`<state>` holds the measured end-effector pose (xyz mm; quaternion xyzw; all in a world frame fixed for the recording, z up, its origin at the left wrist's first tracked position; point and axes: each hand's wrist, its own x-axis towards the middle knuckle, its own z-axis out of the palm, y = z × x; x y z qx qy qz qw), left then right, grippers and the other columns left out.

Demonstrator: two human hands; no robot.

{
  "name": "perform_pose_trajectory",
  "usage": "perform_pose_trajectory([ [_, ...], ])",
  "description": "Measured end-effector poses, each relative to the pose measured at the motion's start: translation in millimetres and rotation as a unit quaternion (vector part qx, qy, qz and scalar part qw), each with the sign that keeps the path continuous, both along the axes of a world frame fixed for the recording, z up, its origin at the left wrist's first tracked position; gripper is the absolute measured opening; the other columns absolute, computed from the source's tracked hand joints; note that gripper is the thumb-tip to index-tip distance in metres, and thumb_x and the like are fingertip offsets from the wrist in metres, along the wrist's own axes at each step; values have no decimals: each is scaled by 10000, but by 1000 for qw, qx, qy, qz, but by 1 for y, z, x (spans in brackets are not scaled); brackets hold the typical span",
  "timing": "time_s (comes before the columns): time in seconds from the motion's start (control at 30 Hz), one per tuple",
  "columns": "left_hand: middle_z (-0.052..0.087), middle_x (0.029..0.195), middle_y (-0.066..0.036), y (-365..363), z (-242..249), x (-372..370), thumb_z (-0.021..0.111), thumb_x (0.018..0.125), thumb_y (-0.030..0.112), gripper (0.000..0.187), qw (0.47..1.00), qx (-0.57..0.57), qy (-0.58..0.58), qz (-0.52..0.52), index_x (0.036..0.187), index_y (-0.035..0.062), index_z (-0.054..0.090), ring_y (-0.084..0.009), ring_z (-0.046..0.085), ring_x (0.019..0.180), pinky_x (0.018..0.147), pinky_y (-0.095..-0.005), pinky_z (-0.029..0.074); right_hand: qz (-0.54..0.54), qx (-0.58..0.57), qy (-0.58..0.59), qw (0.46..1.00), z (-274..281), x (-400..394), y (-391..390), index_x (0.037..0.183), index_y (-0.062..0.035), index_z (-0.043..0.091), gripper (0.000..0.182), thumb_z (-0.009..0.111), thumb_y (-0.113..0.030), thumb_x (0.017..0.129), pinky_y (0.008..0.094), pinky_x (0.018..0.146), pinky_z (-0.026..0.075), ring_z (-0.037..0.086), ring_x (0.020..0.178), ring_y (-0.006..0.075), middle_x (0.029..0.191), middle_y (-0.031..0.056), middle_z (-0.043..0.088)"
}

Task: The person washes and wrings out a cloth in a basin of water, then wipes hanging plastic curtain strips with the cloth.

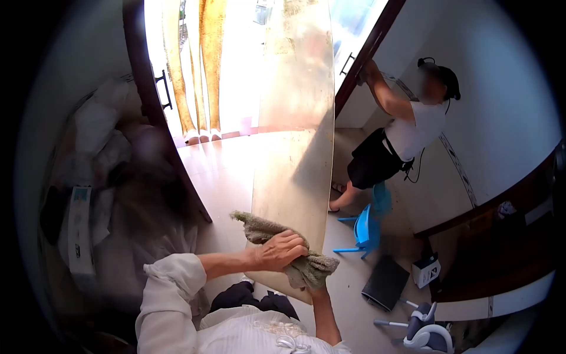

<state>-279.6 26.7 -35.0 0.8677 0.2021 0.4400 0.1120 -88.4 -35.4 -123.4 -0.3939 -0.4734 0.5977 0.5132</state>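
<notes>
A grey-green, rough cloth (315, 271), bunched and twisted, is in front of my body. My left hand (280, 251) is closed around its middle, knuckles up. One frayed end sticks out to the left of that hand. My right hand (316, 292) comes up from below against the cloth's right part, which covers its fingers, so its grip is hidden. Beneath the cloth a long pale board (289, 189) with stains runs away from me to the bright doorway.
A person (413, 121) in a white top and dark cap reaches to the door frame at right. Near them stands a blue plastic chair (367, 229). A dark flat case (386, 283), a small box (425, 270) and a grey-white wheeled item (420, 330) are on the floor. Plastic-wrapped bundles (97, 141) fill the left.
</notes>
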Motion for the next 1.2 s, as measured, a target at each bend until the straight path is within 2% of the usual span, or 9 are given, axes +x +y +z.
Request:
perform_pose_trajectory([
  [0.03,506,817,-86,22,6,-6,600,680,101,252,997,73,30,0,888,44,468,-237,532,776,703,-344,412,110,-188,-41,975,44,0,-3,1004,-23,538,207,552,-188,879,224,419,439,614,577,142,734,83,630],
  [0.17,499,797,-97,134,46,-12,579,697,45,215,969,170,-43,176,851,49,428,-242,520,707,638,-339,409,108,-112,-31,987,94,-26,-3,723,-26,561,356,490,-322,907,207,340,367,543,401,121,549,95,604],
  [0.43,565,810,-132,308,158,-49,525,744,41,152,806,70,-203,552,867,55,438,-320,556,805,680,-425,441,133,-127,-17,983,111,-29,-25,756,9,558,349,486,-296,910,232,337,389,556,411,154,568,119,610],
  [0.6,553,891,-166,263,106,-27,526,702,69,238,875,73,-147,455,933,33,482,-328,532,852,733,-413,410,102,-116,-19,988,105,-34,-17,753,7,552,340,484,-286,912,225,336,382,555,408,155,565,121,607],
  [0.73,502,1017,-198,106,21,1,642,597,95,483,978,-47,-103,175,1036,18,455,-405,497,943,764,-422,427,41,-125,1,991,78,-24,-6,768,-3,557,329,475,-287,913,224,348,399,573,421,161,576,125,614],
  [0.9,461,1253,-111,33,-10,-13,690,664,244,510,995,0,87,-47,1096,78,475,-262,435,1181,978,-445,312,39,-133,-70,988,69,13,-2,880,29,586,301,479,-250,912,235,374,404,595,476,171,609,141,624],
  [1.03,309,1405,-71,115,40,-21,686,687,269,578,983,88,155,52,1199,153,445,-227,294,1300,1071,-484,170,72,-164,-92,979,101,-11,4,809,-5,580,290,500,-266,906,228,383,397,594,476,157,614,116,630],
  [1.13,296,1410,-78,213,77,-30,578,748,117,500,935,136,117,305,1230,150,452,-237,265,1312,1063,-505,154,54,-126,-71,988,127,-29,5,765,1,566,331,488,-287,909,234,369,377,565,440,153,585,126,617],
  [1.2,222,1441,-82,286,101,-32,571,745,100,548,902,40,-57,427,1273,170,442,-260,178,1339,1066,-502,119,83,-123,-54,987,132,-31,6,786,-4,568,311,479,-273,915,230,384,391,584,474,154,606,116,625],
])
